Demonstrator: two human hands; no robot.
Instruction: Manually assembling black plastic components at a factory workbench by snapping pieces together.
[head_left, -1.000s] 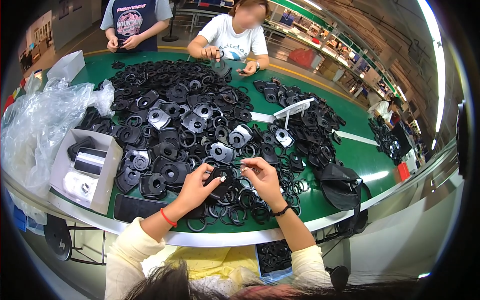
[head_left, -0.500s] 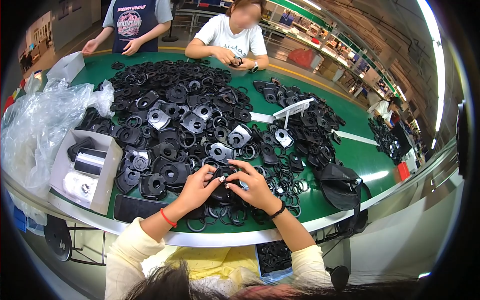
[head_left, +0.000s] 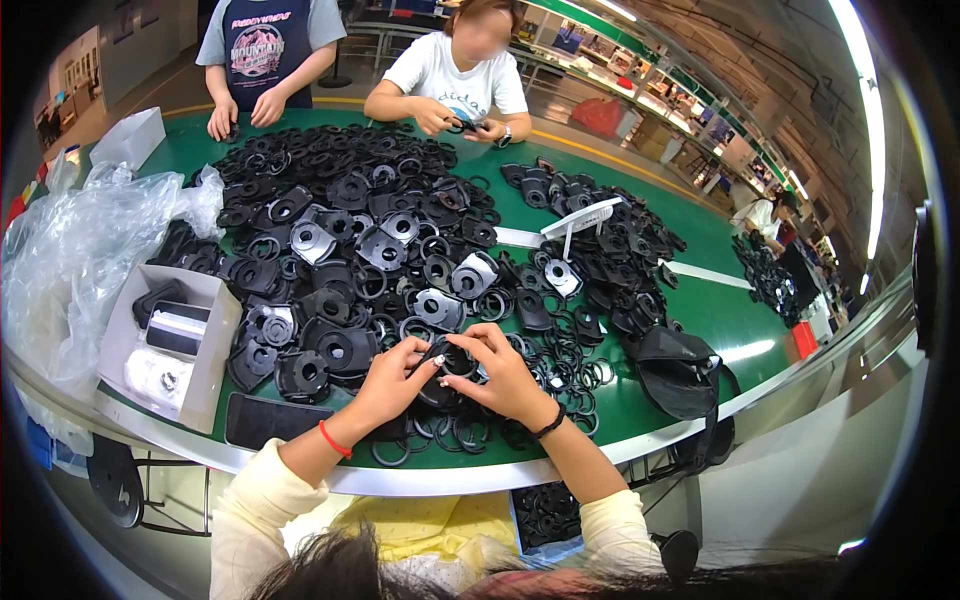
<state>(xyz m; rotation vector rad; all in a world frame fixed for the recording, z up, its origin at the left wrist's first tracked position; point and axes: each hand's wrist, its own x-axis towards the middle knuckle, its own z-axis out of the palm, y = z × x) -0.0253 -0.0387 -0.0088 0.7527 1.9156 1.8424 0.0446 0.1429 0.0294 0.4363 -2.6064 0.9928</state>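
My left hand [head_left: 397, 378] and my right hand [head_left: 497, 376] meet over the near edge of the table, fingers curled round a black ring-shaped plastic part [head_left: 437, 350]. Both thumbs and index fingers pinch it, and they hide much of its form. Directly beneath my hands lie loose black rings [head_left: 470, 432]. Beyond them spreads a heap of black plastic plates with round holes [head_left: 345, 345], some with shiny faces.
An open box [head_left: 212, 365] with black and clear items stands at left, beside a clear plastic bag [head_left: 85, 250]. A dark phone [head_left: 270, 420] lies near the edge. A black pouch [head_left: 678, 375] sits at right. Two people work across the green table [head_left: 730, 322].
My right fingers have shifted up and spread a little around the part, and its ring edge now shows. Across the table, one person's hands have come down to the table at the heap's edge.
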